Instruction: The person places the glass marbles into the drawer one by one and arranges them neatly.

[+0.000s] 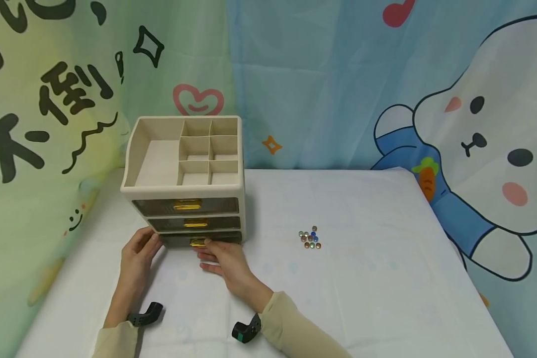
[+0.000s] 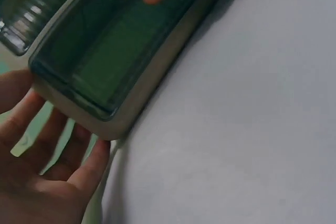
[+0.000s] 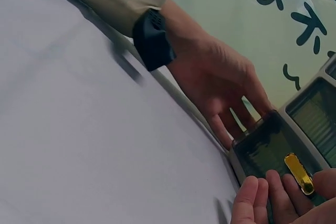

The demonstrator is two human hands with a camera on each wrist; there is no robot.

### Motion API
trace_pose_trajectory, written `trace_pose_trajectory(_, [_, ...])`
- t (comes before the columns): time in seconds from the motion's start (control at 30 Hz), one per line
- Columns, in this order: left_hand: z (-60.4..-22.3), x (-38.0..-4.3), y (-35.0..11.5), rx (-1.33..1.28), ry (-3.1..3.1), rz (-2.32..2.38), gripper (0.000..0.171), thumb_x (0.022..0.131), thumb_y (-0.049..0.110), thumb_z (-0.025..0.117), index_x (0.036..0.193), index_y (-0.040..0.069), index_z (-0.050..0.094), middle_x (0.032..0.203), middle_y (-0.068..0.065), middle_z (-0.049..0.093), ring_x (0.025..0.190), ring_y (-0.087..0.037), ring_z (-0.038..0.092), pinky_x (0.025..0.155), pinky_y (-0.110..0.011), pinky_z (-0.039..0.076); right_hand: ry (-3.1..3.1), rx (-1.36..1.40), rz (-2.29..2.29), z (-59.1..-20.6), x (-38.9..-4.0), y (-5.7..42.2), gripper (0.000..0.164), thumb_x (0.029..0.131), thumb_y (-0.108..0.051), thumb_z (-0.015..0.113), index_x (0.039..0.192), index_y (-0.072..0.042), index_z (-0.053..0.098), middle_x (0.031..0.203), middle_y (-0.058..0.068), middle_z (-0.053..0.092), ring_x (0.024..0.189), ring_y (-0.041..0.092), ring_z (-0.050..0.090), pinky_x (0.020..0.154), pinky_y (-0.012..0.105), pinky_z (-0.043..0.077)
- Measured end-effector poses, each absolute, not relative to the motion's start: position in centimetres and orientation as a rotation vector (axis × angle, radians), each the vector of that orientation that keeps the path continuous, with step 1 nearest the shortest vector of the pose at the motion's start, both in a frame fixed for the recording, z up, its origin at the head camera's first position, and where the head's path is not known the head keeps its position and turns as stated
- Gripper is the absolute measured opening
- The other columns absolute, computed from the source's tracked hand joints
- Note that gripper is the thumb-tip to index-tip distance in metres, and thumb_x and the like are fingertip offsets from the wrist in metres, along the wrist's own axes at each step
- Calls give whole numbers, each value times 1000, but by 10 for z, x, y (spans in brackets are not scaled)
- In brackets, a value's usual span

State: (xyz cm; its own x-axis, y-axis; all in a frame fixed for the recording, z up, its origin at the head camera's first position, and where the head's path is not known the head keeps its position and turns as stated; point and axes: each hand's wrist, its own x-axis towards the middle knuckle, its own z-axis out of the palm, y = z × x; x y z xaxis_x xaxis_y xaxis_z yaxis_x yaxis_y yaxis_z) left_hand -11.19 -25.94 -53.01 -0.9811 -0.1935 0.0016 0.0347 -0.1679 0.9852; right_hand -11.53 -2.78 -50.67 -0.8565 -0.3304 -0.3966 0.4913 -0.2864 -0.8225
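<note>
A cream desktop organizer (image 1: 182, 189) stands on the table, with three dark see-through drawers, each with a gold handle, below an open-topped tray. All three drawers sit flush in the frame. At the bottom drawer (image 1: 174, 240), my right hand (image 1: 230, 263) pinches the gold handle (image 3: 299, 172) at one end between thumb and index finger, while the other fingers extend below it. My left hand (image 1: 136, 256) rests its spread fingertips on the organizer's lower left side, thumb near the front corner, as the left wrist view shows (image 2: 47, 166).
Several small shiny beads (image 1: 311, 238), brown, blue and pale, lie in a cluster on the white tablecloth (image 1: 362, 278) right of the organizer. Behind the table hangs a printed curtain (image 1: 304, 84). A black wrist device (image 1: 146, 314) is on each wrist.
</note>
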Motion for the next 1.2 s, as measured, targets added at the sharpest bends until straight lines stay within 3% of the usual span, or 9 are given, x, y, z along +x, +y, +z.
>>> trace_pose_trajectory(0.23, [-530, -114, -266, 165, -1916, -2336, 21, 104, 3, 60, 113, 18, 71, 110, 11, 70, 104, -2, 64, 88, -16, 57, 1452, 201, -2148, -507, -103, -27, 37, 105, -30, 64, 123, 1, 71, 124, 15, 76, 108, 21, 74, 91, 34, 62])
trace_pose_trajectory(0.63, [-538, -115, -275, 55, -2078, -2236, 24, 104, 6, 62, 128, 9, 65, 119, 12, 68, 111, -4, 62, 93, -14, 54, 1473, 190, -2127, -505, -78, -24, 38, 104, -30, 65, 123, 2, 73, 122, 13, 76, 102, 15, 74, 89, 32, 63])
trace_pose_trajectory(1.2, [-539, -115, -278, 63, -2160, -2145, 28, 104, 6, 62, 132, 8, 63, 121, 15, 67, 115, -3, 60, 93, -11, 52, 1408, 203, -2107, -505, -48, -23, 37, 102, -29, 67, 121, 2, 72, 117, 10, 78, 97, 13, 73, 88, 32, 63])
